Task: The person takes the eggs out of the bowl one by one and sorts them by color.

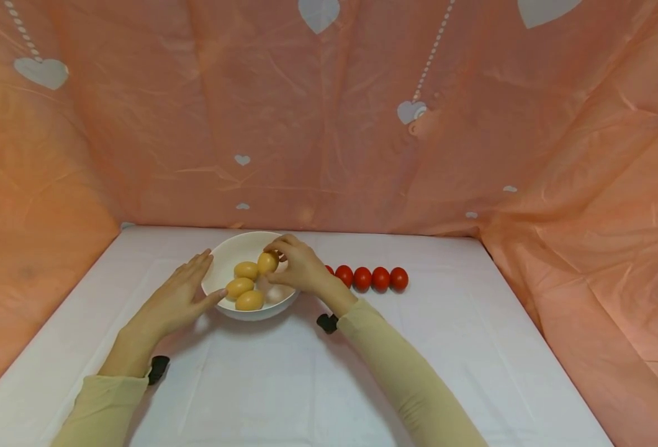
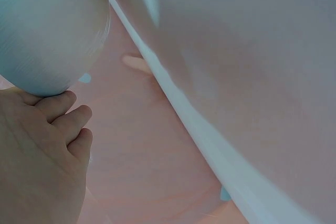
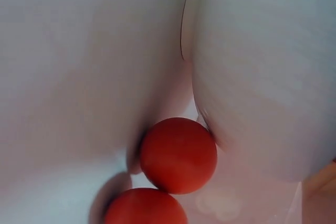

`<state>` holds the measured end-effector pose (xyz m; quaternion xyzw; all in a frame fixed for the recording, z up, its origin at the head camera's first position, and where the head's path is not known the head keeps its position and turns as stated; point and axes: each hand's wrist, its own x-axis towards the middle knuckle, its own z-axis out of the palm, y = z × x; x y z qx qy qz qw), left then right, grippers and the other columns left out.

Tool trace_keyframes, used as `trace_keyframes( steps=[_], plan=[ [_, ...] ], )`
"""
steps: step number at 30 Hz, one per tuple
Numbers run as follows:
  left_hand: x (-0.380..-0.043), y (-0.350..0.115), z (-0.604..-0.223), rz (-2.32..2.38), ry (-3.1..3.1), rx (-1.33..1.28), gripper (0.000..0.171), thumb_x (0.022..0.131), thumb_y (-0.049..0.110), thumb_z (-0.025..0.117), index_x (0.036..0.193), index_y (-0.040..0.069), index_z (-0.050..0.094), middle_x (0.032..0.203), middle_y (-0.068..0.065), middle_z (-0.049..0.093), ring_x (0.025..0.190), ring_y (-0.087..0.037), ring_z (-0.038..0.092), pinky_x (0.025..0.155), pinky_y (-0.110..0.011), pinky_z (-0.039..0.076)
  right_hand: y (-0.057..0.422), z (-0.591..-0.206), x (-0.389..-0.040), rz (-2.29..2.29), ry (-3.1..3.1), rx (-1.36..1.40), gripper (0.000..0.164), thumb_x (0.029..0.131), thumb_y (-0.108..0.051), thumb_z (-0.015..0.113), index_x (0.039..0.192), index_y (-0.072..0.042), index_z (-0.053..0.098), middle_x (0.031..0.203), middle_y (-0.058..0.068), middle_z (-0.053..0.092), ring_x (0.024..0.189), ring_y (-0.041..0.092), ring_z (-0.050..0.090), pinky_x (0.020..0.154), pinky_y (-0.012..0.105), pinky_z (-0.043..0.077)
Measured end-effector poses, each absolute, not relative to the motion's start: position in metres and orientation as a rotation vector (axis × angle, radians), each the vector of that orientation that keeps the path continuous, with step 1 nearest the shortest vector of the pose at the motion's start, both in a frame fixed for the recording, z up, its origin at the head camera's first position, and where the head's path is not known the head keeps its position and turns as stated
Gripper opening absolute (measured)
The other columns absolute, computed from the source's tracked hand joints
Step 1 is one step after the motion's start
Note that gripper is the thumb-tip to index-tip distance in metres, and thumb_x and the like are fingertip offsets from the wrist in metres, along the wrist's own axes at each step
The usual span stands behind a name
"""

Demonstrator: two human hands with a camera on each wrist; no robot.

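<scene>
A white bowl (image 1: 255,315) stands on the table, with several yellow egg-shaped pieces (image 1: 249,300) lying in it. My left hand (image 1: 175,298) is at its left side, the fingers nearly straight against the outside and the thumb at the rim. In the left wrist view, the fingertips of the left hand (image 2: 47,145) touch the bowl's outer wall (image 2: 58,35). Reaching over the right rim, my right hand (image 1: 303,267) pinches one yellow egg-shaped piece (image 1: 266,263) inside the bowl. The right wrist view shows the bowl's wall (image 3: 262,77) but not the right hand's fingers.
Right of the bowl, several red egg-shaped pieces (image 1: 362,279) form a row; the right wrist hides part of its left end. One red piece (image 3: 178,156) appears close to the bowl in the right wrist view. An orange curtain with hearts (image 1: 329,155) hangs behind the white table (image 1: 418,372).
</scene>
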<state>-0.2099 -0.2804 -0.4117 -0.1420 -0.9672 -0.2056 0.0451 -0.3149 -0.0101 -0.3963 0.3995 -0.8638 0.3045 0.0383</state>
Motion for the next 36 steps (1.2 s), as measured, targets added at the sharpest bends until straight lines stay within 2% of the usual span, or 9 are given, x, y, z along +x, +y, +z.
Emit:
trace_keyframes(
  steps=[8,16,21,28,33,36],
  plan=[
    [-0.210,-0.280,-0.411,-0.647,-2.955,-0.440,0.095,0.103,0.055,0.058,0.160,-0.011,0.020,0.169,-0.029,0.016,0.154,-0.052,0.017,0.124,-0.066,0.019,0.003,-0.406,-0.310,1.104,-2.404,1.201,0.046,0.083,-0.007,0.086,0.124,0.002,0.068,0.128,0.013,0.060,0.109,0.023,0.067,0.094,0.017,0.055],
    [-0.210,-0.279,-0.411,-0.649,-2.960,-0.433,0.095,0.103,0.055,0.057,0.161,-0.010,0.020,0.170,-0.028,0.015,0.154,-0.051,0.017,0.124,-0.065,0.018,0.025,-0.408,-0.304,1.209,-2.170,1.167,0.045,0.079,0.000,0.086,0.120,0.004,0.069,0.124,0.015,0.062,0.106,0.026,0.066,0.092,0.019,0.058],
    [-0.209,-0.279,-0.411,-0.651,-2.956,-0.439,0.095,0.103,0.055,0.058,0.161,-0.010,0.020,0.170,-0.028,0.015,0.154,-0.051,0.017,0.125,-0.065,0.018,0.042,-0.407,-0.298,1.218,-2.135,1.144,0.044,0.081,0.001,0.085,0.121,0.004,0.068,0.125,0.014,0.061,0.111,0.025,0.065,0.095,0.023,0.058],
    [-0.209,-0.279,-0.412,-0.656,-2.957,-0.426,0.095,0.103,0.054,0.059,0.161,-0.010,0.020,0.170,-0.028,0.015,0.154,-0.051,0.017,0.123,-0.067,0.019,0.064,-0.409,-0.293,1.205,-2.095,1.118,0.044,0.079,0.001,0.085,0.120,0.002,0.069,0.123,0.013,0.062,0.107,0.025,0.067,0.092,0.027,0.061],
    [-0.209,-0.280,-0.414,-0.656,-2.939,-0.444,0.094,0.103,0.054,0.059,0.160,-0.010,0.021,0.170,-0.028,0.016,0.154,-0.051,0.018,0.124,-0.066,0.019,0.078,-0.410,-0.285,1.141,-2.169,1.092,0.044,0.081,-0.002,0.087,0.120,0.001,0.069,0.124,0.013,0.062,0.105,0.025,0.068,0.090,0.040,0.063],
    [-0.209,-0.280,-0.414,-0.659,-2.933,-0.450,0.094,0.103,0.052,0.060,0.160,-0.010,0.021,0.169,-0.028,0.017,0.154,-0.052,0.018,0.124,-0.066,0.019,0.086,-0.411,-0.281,1.091,-2.239,1.085,0.044,0.080,-0.005,0.088,0.120,0.001,0.070,0.123,0.014,0.063,0.106,0.027,0.068,0.090,0.041,0.063]
  ],
)
